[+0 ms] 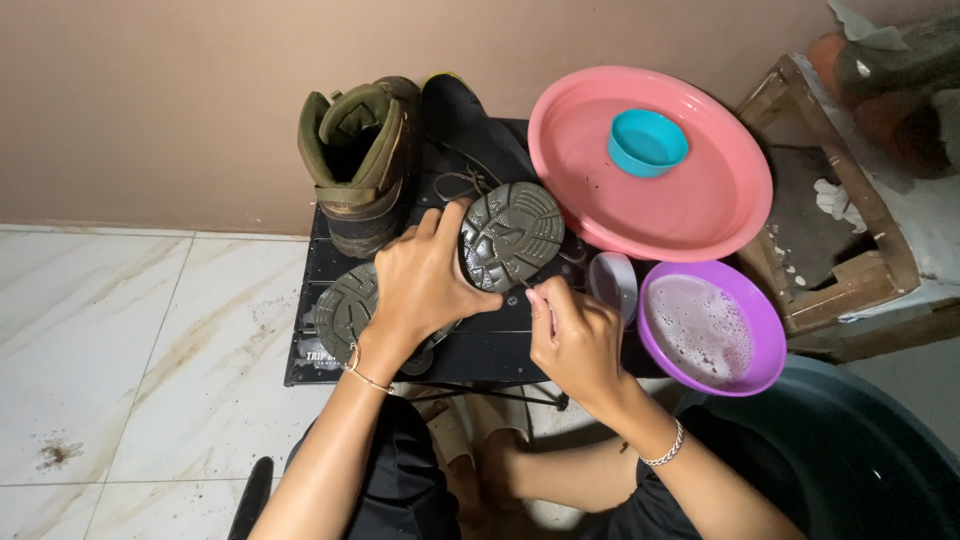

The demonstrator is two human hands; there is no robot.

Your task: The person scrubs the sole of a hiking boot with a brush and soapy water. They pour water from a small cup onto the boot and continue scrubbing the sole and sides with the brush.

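Note:
An olive boot lies sole-up [508, 233] on a small black folding table [480, 345]. My left hand [425, 280] is clamped over the middle of that sole, holding the boot down. My right hand [573, 335] is pinched on a thin, small tool whose tip points at the sole's tread; the tool is too small to identify. A second olive and brown boot [362, 160] stands upright at the table's back left, with a dark insole [470, 125] leaning beside it.
A large pink basin [700, 200] holds a small teal bowl [647, 141] at the back right. A purple bowl of soapy water [712, 328] and a small white lid [613, 283] sit right of my hand. A dark tub [850, 450], wooden crate [850, 230], tiled floor with dirt specks.

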